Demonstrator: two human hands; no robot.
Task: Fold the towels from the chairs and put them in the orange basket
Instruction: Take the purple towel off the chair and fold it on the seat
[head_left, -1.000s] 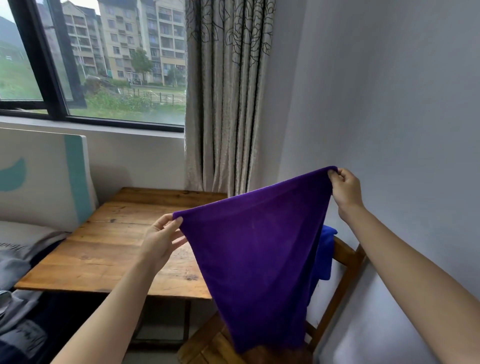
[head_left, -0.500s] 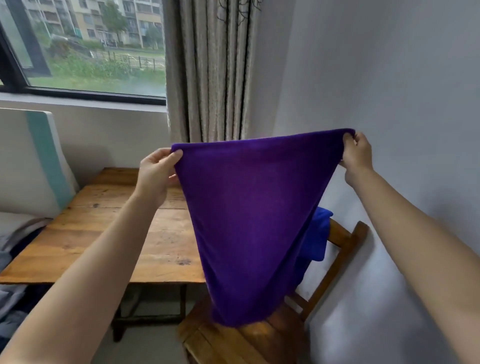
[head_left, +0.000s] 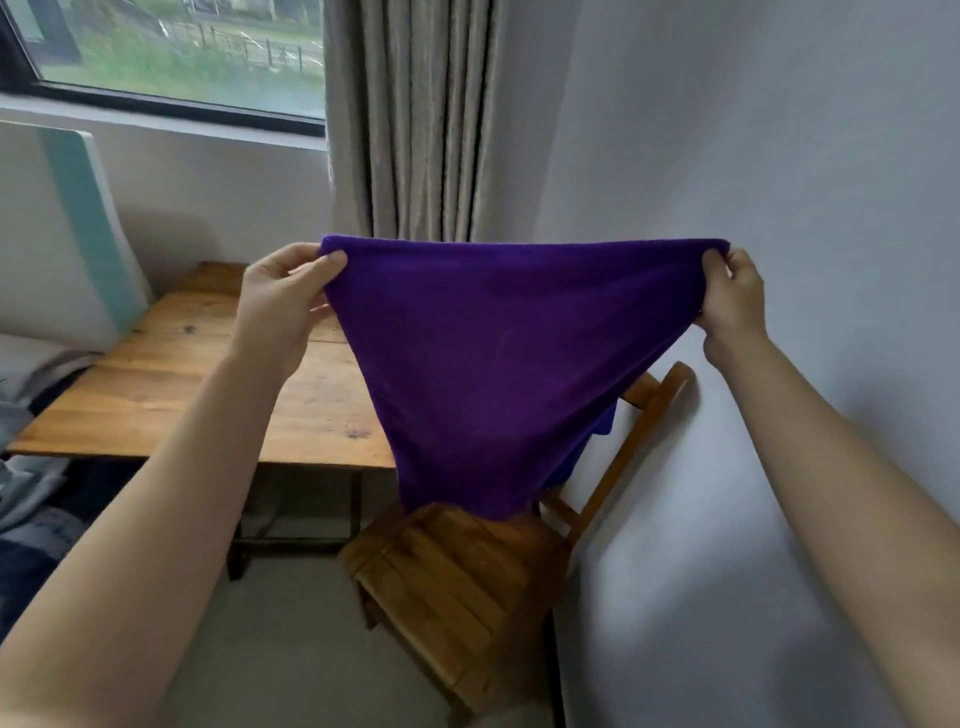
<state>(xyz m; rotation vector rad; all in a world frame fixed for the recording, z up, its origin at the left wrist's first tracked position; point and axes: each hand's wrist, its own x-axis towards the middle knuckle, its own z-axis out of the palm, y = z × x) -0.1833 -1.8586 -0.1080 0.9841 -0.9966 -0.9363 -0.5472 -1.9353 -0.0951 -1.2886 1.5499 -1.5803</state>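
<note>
A purple towel (head_left: 498, 364) hangs stretched in the air between my two hands, its top edge level and its lower part tapering down to just above the seat of a wooden chair (head_left: 457, 587). My left hand (head_left: 283, 306) pinches the towel's upper left corner. My right hand (head_left: 732, 296) pinches the upper right corner near the wall. A blue towel (head_left: 605, 423) on the chair's backrest shows only as a sliver behind the purple one. The orange basket is not in view.
A wooden table (head_left: 171, 379) stands left of the chair, under the window (head_left: 171, 57). A curtain (head_left: 415, 119) hangs in the corner behind. A grey wall (head_left: 779, 156) runs close along the right. Bedding (head_left: 31, 493) and a white-and-teal board (head_left: 67, 234) lie at the left.
Both hands have risen and spread apart, pulling the towel's top edge level and taut. The towel's bottom has lifted off the chair seat. The view has tilted down.
</note>
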